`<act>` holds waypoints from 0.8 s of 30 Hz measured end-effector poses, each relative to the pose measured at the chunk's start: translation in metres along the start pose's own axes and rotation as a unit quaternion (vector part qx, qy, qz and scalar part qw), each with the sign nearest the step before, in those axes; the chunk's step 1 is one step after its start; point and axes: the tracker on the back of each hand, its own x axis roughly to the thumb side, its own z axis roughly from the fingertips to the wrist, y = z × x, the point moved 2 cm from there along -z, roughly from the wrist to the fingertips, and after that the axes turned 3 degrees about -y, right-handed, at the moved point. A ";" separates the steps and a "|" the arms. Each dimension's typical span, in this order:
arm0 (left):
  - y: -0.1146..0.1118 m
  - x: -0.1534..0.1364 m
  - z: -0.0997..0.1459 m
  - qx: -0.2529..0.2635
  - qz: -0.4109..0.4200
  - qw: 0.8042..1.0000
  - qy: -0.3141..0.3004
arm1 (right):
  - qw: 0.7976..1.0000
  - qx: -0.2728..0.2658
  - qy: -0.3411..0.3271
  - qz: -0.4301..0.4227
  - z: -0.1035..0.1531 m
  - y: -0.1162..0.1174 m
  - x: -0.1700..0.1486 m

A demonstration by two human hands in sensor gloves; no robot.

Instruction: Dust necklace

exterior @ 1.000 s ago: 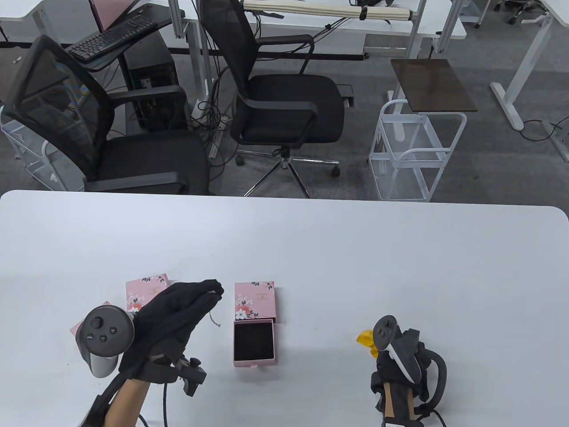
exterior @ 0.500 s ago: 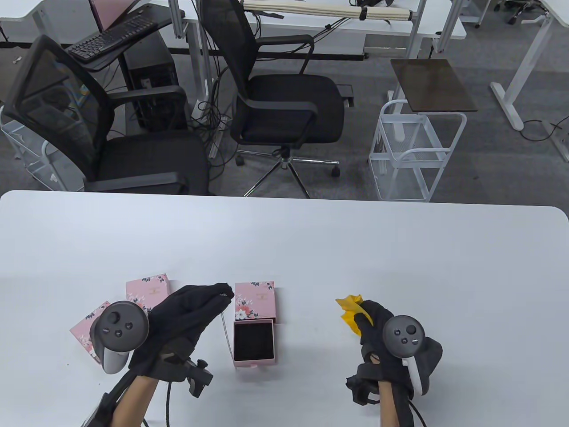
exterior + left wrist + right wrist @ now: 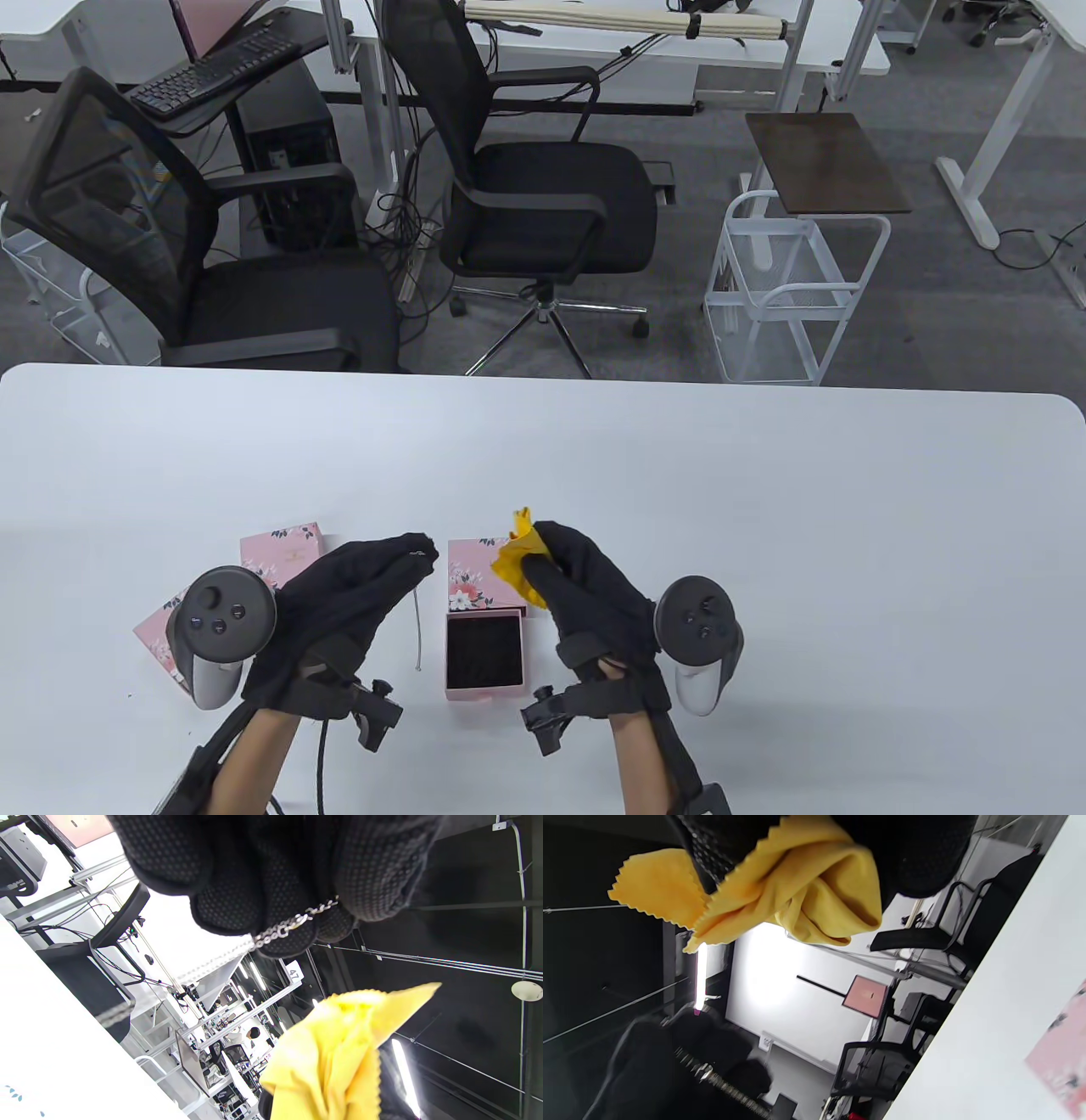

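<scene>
I have my left hand (image 3: 356, 594) raised above the white desk (image 3: 764, 526) near its front edge, fingertips pinching a thin silver chain necklace (image 3: 419, 624); the chain hangs straight down from the pinch, its free end close to the desk surface. In the left wrist view the links (image 3: 292, 923) run across my gloved fingertips (image 3: 280, 938), clamped between them. My right hand (image 3: 585, 586) grips a crumpled yellow polishing cloth with zigzag edges (image 3: 519, 564), fingers curled round it, held just to the right of the necklace and not touching the chain. Below and between my hands an open pink cardboard jewellery box with a black lining (image 3: 484, 652) sits on the desk, its floral pink sleeve (image 3: 471, 577) lying just behind it, partly under the cloth. Two more pink floral boxes (image 3: 284, 548) lie toward the front left, one largely hidden by my left hand's tracker (image 3: 216, 628).
</scene>
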 end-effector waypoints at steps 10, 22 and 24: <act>-0.003 -0.005 0.001 0.028 0.004 0.999 0.030 | 0.994 0.024 -0.057 0.094 -0.001 0.043 0.018; -0.005 0.002 0.005 0.030 0.001 0.999 0.031 | 0.954 -0.058 -0.115 0.269 0.018 0.069 0.041; -0.006 0.005 0.007 0.034 -0.004 0.999 0.028 | 0.949 -0.058 -0.122 0.284 0.019 0.072 0.044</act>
